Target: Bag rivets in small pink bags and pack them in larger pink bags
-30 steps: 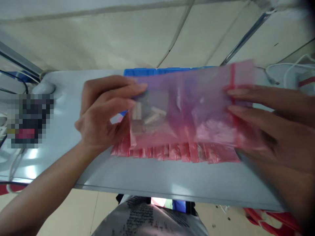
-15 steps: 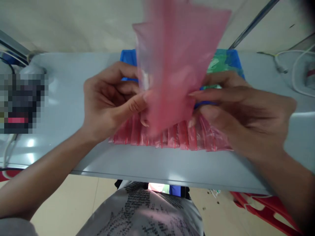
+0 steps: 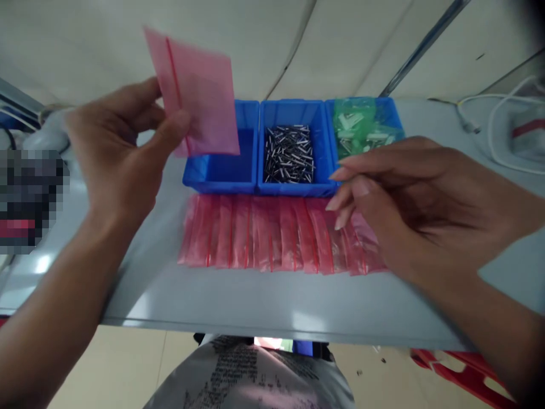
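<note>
With our left hand (image 3: 121,139) we are pinching a pink bag (image 3: 209,102), higher than the row of bags (image 3: 263,241) and toward its left end. Our right hand (image 3: 430,199) is hovering half-open, seemingly bare, by the row's right end; a low sweep could be dragging bags askew. Room is lying between row and table (image 3: 238,301) edge.

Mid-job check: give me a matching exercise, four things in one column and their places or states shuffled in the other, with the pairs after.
Things:
1. left hand
2. metal pieces
3. green bag
4. row of pink bags

Places and states:
A. inside the middle blue bin
B. lying directly on the table
C. gripping a raised pink bag
D. at the right-hand blue bin

Pairs: 1-C, 2-A, 3-D, 4-B
</note>
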`<move>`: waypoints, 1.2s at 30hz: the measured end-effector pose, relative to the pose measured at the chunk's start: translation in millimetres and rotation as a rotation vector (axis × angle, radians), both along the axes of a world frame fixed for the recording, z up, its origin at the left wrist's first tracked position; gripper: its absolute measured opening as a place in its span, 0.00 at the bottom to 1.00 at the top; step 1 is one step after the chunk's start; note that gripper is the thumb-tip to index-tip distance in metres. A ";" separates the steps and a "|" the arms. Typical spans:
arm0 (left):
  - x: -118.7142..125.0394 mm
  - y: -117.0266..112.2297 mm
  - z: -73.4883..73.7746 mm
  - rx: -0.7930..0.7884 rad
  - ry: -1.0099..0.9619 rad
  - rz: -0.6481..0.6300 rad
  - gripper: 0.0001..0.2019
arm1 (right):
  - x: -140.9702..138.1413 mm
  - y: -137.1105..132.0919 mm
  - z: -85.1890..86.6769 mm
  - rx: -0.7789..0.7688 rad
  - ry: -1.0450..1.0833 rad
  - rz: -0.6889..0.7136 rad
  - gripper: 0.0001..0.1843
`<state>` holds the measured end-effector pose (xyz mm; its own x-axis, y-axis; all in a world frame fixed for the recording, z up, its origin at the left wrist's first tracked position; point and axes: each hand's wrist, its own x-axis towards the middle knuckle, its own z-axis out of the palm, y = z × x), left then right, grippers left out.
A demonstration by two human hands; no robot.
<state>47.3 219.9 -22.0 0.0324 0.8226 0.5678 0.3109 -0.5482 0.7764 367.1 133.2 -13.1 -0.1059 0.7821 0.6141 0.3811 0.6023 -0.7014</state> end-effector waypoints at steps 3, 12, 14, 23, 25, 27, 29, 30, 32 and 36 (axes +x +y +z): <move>-10.7 5.0 -5.8 0.030 0.244 0.215 0.34 | 2.7 3.4 1.0 0.055 -0.013 -0.060 0.26; 1.5 -6.7 -5.9 0.472 0.771 0.046 0.24 | 2.4 5.2 4.5 0.190 -0.193 -0.044 0.22; 3.1 -7.0 -11.6 0.441 0.797 -0.009 0.24 | 5.0 6.0 5.0 0.254 -0.257 -0.033 0.21; -0.6 -7.3 -14.0 0.253 0.844 -0.151 0.34 | 22.0 18.0 5.2 0.506 -0.628 0.039 0.13; 1.8 -8.6 -10.5 0.253 0.858 -0.177 0.36 | 24.4 18.9 7.8 0.455 -0.702 0.078 0.03; 6.8 -11.4 -7.9 0.278 0.846 -0.214 0.37 | 27.4 17.5 12.3 0.329 -0.810 0.156 0.14; 12.7 -14.8 -7.3 0.318 0.831 -0.259 0.37 | 31.4 15.0 16.4 0.217 -0.915 0.201 0.22; 15.5 -16.4 -7.8 0.338 0.826 -0.281 0.37 | 33.6 13.8 17.4 0.173 -0.973 0.193 0.24; 20.0 -19.1 -10.0 0.363 0.819 -0.312 0.36 | 37.7 12.4 16.2 0.130 -1.068 0.133 0.25; 23.3 -21.9 -15.2 0.360 0.773 -0.325 0.33 | 41.5 13.3 2.6 0.036 -1.173 0.019 0.22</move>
<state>70.6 198.0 -37.2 0.7095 0.4838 0.5124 0.4616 -0.8685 0.1809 408.6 146.5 -10.5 -0.6330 0.7586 0.1543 0.7737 0.6269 0.0913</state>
